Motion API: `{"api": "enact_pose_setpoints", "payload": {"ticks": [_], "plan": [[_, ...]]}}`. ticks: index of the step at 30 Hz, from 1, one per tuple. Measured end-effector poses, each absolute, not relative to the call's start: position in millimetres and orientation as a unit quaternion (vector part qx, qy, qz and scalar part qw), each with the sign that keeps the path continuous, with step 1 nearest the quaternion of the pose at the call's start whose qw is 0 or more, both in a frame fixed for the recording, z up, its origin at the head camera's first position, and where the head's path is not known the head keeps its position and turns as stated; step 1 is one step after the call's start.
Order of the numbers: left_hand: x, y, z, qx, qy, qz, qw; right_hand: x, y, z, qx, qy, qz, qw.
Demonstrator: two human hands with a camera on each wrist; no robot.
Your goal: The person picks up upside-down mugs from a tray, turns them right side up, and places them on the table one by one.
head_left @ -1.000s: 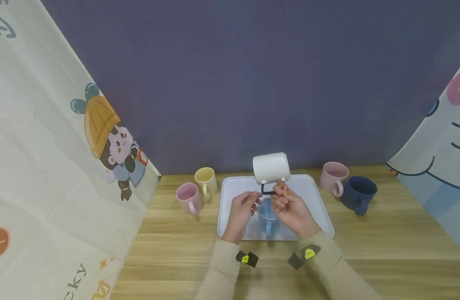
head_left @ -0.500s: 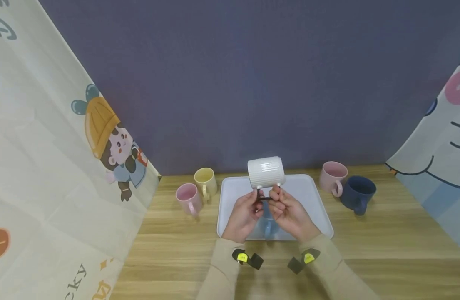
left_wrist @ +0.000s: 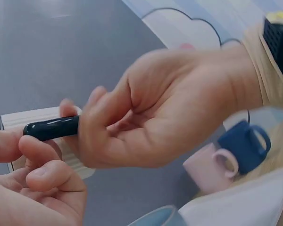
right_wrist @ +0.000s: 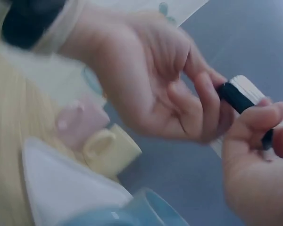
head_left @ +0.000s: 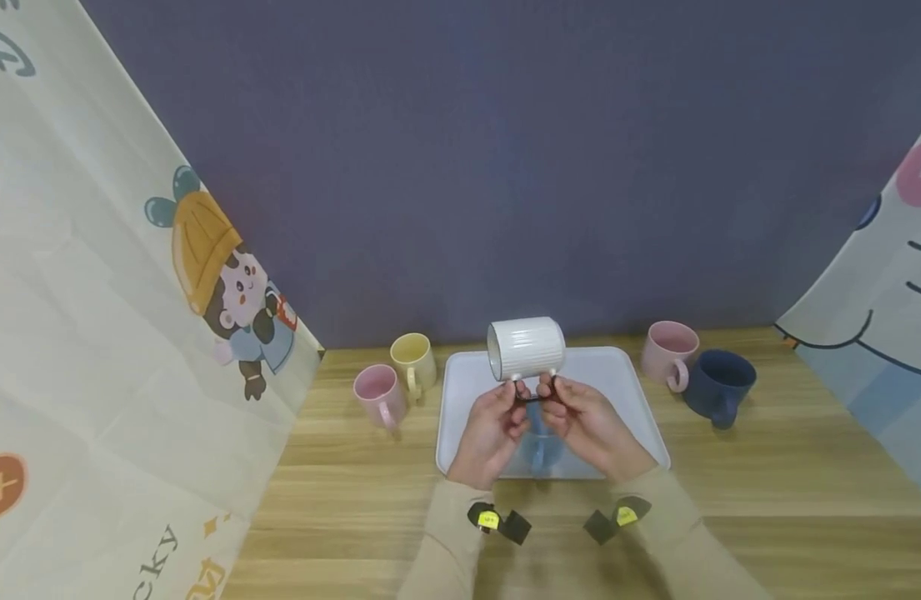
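Observation:
A white ribbed mug [head_left: 526, 348] is held in the air on its side, its mouth toward the left and its dark handle [left_wrist: 52, 128] pointing down toward the person. My left hand [head_left: 492, 433] pinches the handle near the mouth end. At the base end, my right hand [head_left: 591, 425] pinches the same handle between thumb and fingers. Below both hands a light blue mug [head_left: 541, 450] stands on a white tray [head_left: 456, 400], partly hidden by them. Its rim also shows at the bottom of the right wrist view.
On the wooden table [head_left: 340, 517], a pink mug [head_left: 377, 396] and a yellow mug [head_left: 413, 362] stand left of the tray. Another pink mug [head_left: 666, 354] and a navy mug [head_left: 718, 385] stand to its right. A dark backdrop [head_left: 460, 167] rises behind.
The white mug has moved left and slightly down, and its mouth has turned into view. My left hand, earlier beside the handle with fingers loose, now pinches it.

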State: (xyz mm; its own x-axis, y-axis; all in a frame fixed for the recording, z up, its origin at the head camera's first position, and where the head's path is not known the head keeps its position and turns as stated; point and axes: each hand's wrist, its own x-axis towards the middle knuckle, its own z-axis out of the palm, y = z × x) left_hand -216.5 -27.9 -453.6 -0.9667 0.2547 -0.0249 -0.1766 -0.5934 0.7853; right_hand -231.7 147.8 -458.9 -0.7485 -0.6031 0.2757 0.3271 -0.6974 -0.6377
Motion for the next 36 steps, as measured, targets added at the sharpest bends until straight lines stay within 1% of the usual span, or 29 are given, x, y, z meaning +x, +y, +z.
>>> {"api": "enact_pose_setpoints", "payload": {"ticks": [5, 8, 10, 14, 17, 21, 25, 29, 33, 36], "plan": [[-211.7, -35.6, -446.9, 0.040, 0.498, 0.863, 0.073, -235.1, 165.2, -458.0, -0.104, 0.557, -0.809, 0.157], [-210.8, -49.6, -444.8, 0.026, 0.561, 0.827, 0.027, -243.2, 186.9, -464.6, -0.030, 0.661, -0.742, 0.105], [-210.3, -60.9, -445.5, 0.006, 0.608, 0.794, -0.003, -248.1, 205.3, -472.6, -0.007, 0.713, -0.697, 0.079], [-206.7, -82.8, -450.6, -0.039, 0.695, 0.716, -0.050, -251.7, 241.3, -490.9, -0.006, 0.803, -0.594, 0.047], [-200.8, -96.9, -455.7, -0.060, 0.749, 0.655, -0.084, -251.2, 264.5, -500.5, -0.007, 0.848, -0.527, 0.056], [-193.4, -113.2, -464.0, -0.072, 0.786, 0.604, -0.111, -251.6, 286.3, -506.4, -0.013, 0.878, -0.472, 0.080], [-191.0, -126.2, -474.0, -0.088, 0.801, 0.580, -0.120, -254.5, 300.8, -514.9, -0.020, 0.909, -0.409, 0.078], [-191.9, -135.4, -485.5, -0.120, 0.813, 0.556, -0.122, -254.9, 312.1, -533.8, -0.023, 0.939, -0.333, 0.079], [-192.9, -141.8, -496.2, -0.146, 0.822, 0.538, -0.117, -252.0, 317.0, -549.0, -0.027, 0.946, -0.311, 0.084], [-193.7, -144.8, -502.1, -0.155, 0.825, 0.531, -0.115, -250.0, 317.0, -552.4, -0.037, 0.946, -0.311, 0.081]]}}
